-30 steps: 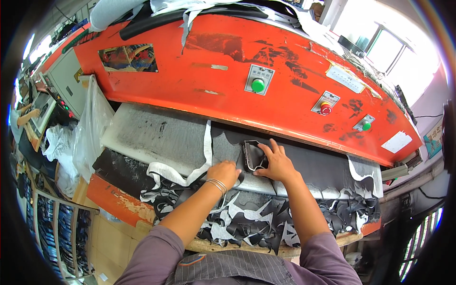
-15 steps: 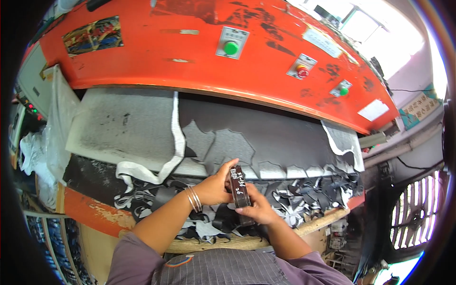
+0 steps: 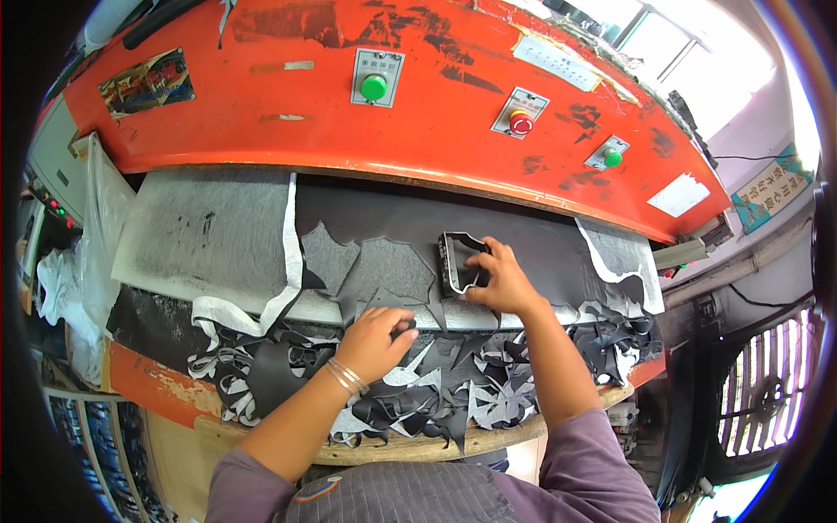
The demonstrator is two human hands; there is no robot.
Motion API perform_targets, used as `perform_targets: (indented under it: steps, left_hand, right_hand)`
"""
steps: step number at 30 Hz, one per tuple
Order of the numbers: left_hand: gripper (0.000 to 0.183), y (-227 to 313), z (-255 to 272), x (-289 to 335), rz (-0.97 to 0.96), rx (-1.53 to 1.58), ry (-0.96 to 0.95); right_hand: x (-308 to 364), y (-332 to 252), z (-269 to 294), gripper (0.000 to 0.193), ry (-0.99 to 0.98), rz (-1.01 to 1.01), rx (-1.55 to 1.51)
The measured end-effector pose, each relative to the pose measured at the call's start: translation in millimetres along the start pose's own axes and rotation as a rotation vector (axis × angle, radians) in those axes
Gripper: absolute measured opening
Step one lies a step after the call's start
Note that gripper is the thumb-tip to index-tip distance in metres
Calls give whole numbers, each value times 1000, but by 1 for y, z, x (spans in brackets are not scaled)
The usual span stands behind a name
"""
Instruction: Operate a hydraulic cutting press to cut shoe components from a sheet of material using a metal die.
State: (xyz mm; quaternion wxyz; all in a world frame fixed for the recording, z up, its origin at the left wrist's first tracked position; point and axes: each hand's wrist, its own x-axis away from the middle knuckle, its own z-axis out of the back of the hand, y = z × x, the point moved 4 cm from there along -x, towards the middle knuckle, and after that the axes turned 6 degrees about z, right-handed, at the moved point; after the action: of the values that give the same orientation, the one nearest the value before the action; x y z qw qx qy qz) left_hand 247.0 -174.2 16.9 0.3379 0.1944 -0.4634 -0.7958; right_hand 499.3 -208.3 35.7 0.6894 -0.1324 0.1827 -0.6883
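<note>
- Rigid frame (image 3: 448, 264) is over dark sheet (image 3: 540, 253); right hand (image 3: 504, 279) pinches its wall.
- Left hand (image 3: 377, 338): near sheet's front edge, fingers curled; grip contents undeterminable.
- Advised: seat frame flat, clear of sheet's gaps (image 3: 392, 270).

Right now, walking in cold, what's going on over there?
A person at an orange machine grips an open frame with the right hand, at a dark sheet. The left hand is curled near the sheet's front edge; whether it holds something is unclear. Scraps lie heaped along the front.
</note>
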Motion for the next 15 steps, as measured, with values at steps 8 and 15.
perform_targets:
  steps: [8, 15]
  left_hand:
    - [31, 4, -66, -34, -83, -182, 292]
    - [29, 7, -76, -38, -175, -260, 283]
  right_hand:
    - [14, 25, -9, 96, 99, 98, -6]
    - [52, 56, -18, 90, 119, 75, 40]
